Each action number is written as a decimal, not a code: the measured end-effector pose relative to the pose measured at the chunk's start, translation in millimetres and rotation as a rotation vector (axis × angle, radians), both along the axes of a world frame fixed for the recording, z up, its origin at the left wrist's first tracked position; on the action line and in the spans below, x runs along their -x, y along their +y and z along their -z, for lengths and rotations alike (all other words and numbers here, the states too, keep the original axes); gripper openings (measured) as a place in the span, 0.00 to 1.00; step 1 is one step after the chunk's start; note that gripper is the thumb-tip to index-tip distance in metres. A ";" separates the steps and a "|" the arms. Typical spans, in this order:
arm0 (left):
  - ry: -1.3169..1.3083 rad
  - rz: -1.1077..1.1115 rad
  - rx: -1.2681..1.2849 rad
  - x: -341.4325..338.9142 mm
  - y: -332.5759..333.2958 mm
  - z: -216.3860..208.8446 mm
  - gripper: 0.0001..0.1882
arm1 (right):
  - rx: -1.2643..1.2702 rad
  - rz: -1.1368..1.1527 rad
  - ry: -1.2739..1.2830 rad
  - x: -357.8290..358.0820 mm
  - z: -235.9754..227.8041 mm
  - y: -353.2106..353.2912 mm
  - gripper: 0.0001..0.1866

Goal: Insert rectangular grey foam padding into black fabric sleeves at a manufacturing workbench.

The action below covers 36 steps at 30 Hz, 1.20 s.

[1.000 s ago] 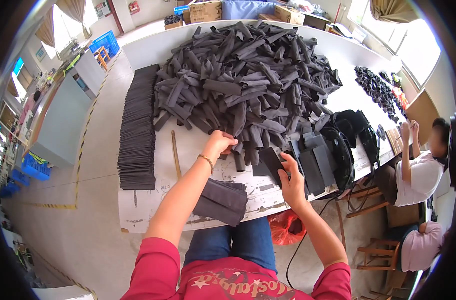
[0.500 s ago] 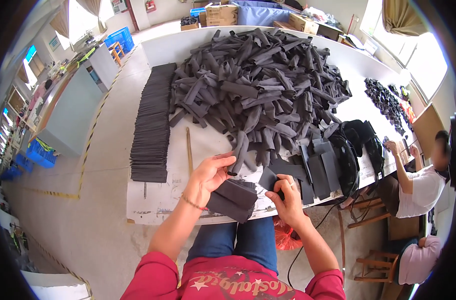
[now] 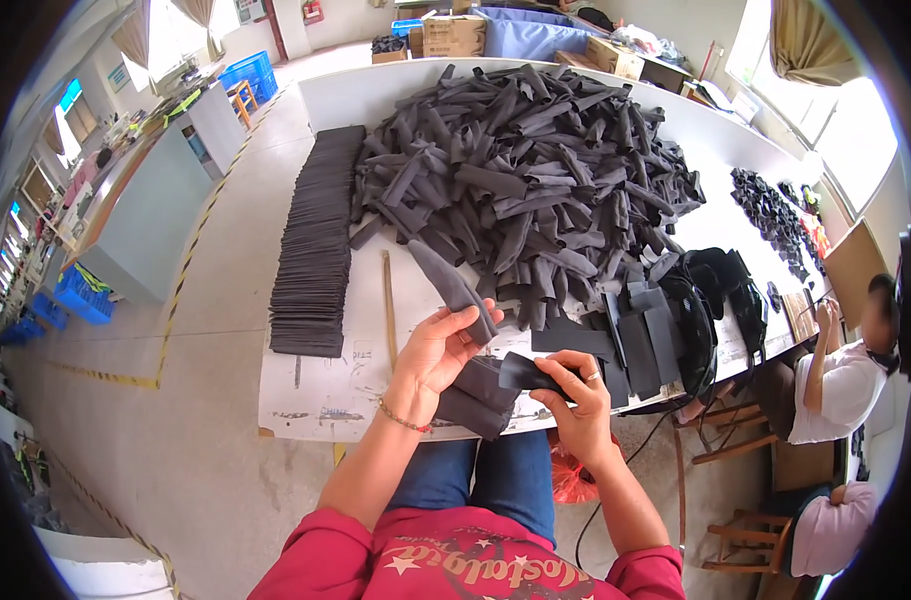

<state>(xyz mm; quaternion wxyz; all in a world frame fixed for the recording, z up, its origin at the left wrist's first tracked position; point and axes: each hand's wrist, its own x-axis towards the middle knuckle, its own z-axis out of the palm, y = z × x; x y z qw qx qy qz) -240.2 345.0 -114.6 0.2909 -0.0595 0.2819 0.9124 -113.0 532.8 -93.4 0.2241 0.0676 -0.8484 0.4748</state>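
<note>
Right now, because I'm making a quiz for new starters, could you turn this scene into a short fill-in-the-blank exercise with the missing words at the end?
A long grey fabric piece is held in the person's ____ hand.
The right hand, holding a flat black strip, wears a ____.
Seen by the person, the big loose pile lies to the ____ of the neat packed row.

Missing words: left; ring; right.
</note>
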 end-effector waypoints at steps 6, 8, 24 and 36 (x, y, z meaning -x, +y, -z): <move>0.035 -0.071 0.038 -0.8 2.4 8.9 0.10 | -0.280 0.046 0.198 8.0 -2.2 -3.3 0.21; 0.028 -0.084 0.033 -1.6 3.0 10.8 0.11 | -0.346 0.054 0.253 10.2 -3.1 -5.0 0.21; 0.119 0.080 0.049 -16.2 -1.7 -3.8 0.16 | -0.471 0.092 0.321 17.2 -20.3 0.4 0.18; 0.187 -0.083 0.047 -37.0 12.9 -8.9 0.20 | -0.738 0.213 0.486 17.6 -13.9 -6.8 0.20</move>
